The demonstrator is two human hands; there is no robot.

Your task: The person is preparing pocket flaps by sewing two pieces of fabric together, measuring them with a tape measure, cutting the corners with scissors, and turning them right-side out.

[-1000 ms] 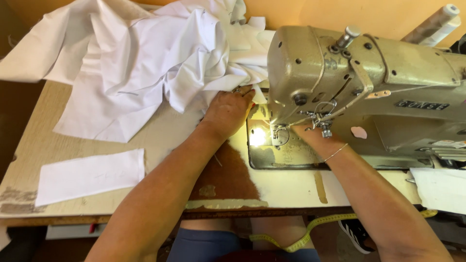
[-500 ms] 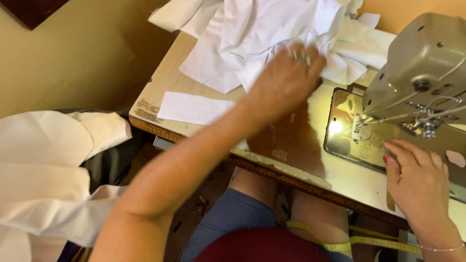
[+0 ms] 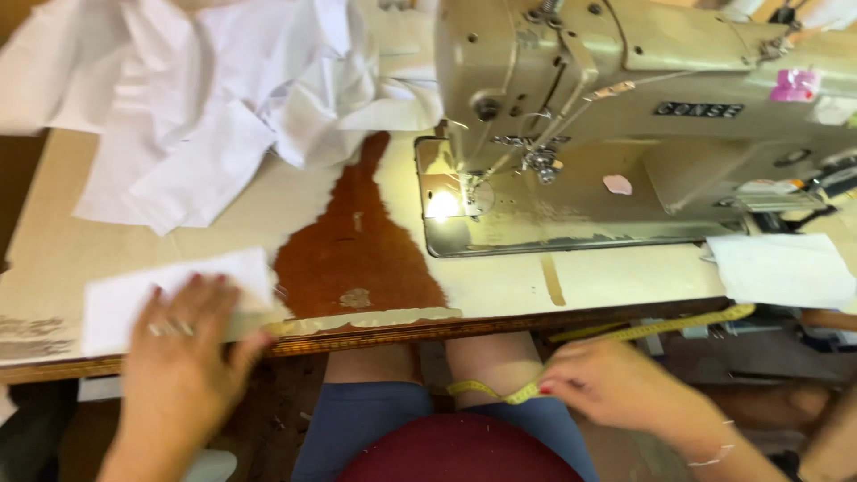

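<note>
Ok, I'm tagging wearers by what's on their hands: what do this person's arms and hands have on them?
Both forearms are bare, no sleeves. The left hand wears rings on its fingers. The right hand has red-painted nails, and a thin bracelet circles its wrist.

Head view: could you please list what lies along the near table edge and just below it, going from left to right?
Left hand on a small white fabric piece → worn brown patch of the table → right hand at the yellow measuring tape → folded white cloth.
</note>
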